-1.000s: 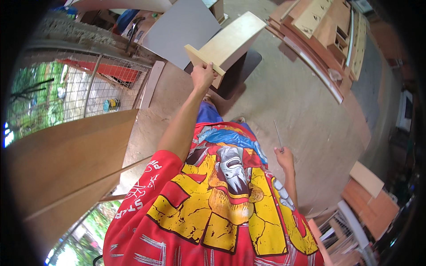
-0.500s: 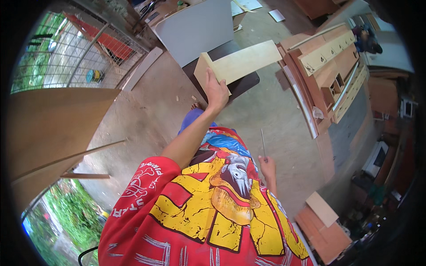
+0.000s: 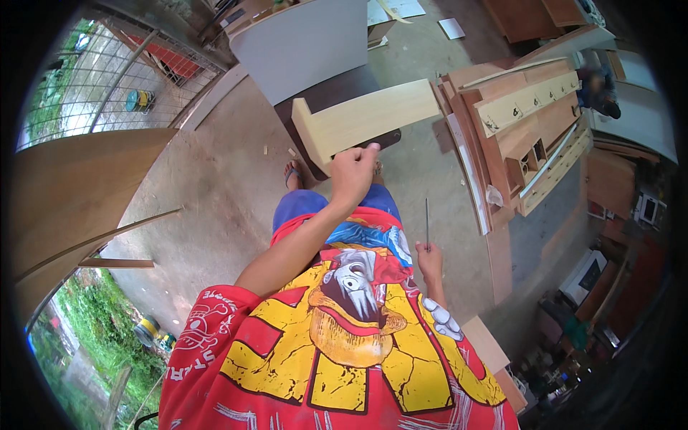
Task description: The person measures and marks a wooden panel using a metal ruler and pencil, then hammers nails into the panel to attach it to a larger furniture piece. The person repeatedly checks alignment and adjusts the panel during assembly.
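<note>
Left hand [image 3: 352,172] clenched around pale board [image 3: 365,122]; right hand [image 3: 428,259] pinching thin rod [image 3: 427,221] (held upright). Recommend firmer grip nearer board's middle.

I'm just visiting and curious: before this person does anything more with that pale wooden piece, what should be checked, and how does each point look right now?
1. Left hand has a grip on the pale L-shaped board: ok, fingers wrap its lower edge.
2. Right hand holds the thin metal rod: ok, rod points away from the body.
3. Board is clear of the stacked brown panels: ok, a gap shows.
4. Feet under the board: cannot tell, one sandalled foot shows.
5. Concrete floor free of scraps: not ok, small chips lie near the foot.
</note>
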Demonstrator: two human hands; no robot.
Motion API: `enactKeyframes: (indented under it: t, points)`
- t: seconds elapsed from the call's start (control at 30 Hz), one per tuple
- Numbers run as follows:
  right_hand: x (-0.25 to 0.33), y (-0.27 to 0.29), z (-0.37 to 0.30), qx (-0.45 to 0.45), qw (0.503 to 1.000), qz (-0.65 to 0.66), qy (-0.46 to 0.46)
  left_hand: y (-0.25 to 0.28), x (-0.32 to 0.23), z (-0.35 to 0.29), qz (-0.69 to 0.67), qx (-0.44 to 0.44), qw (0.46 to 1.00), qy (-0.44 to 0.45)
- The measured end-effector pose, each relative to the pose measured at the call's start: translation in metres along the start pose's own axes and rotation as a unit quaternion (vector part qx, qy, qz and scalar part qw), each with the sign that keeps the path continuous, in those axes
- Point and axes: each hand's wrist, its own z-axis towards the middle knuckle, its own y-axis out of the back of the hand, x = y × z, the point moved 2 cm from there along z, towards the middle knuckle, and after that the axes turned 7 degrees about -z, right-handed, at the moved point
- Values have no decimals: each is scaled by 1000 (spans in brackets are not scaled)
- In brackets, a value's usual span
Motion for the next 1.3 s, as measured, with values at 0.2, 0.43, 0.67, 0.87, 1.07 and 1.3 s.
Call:
enactKeyframes:
  t: [0.2, 0.43, 0.67, 0.87, 1.07, 1.3]
  points:
    - [-7, 44, 67, -3, 999, 51, 11, -22, 0, 115, 360, -83, 908, -197]
    - [-130, 77, 79, 35, 986, 118, -109, -24, 1, 181, 495, 162, 838, 164]
    - [-126, 98, 65, 3, 989, 104, -106, 12, 2, 126, 497, -96, 855, -109]
    - [108, 114, 196, -18, 951, 134, 276, 53, 53, 33, 360, -281, 880, 134]
    - [352, 106, 355, -9, 923, -31, 383, 26, 40, 62, 238, -193, 933, 191]
    - [407, 77, 351, 321, 934, -37, 156, 43, 77, 55, 154, -244, 943, 166]
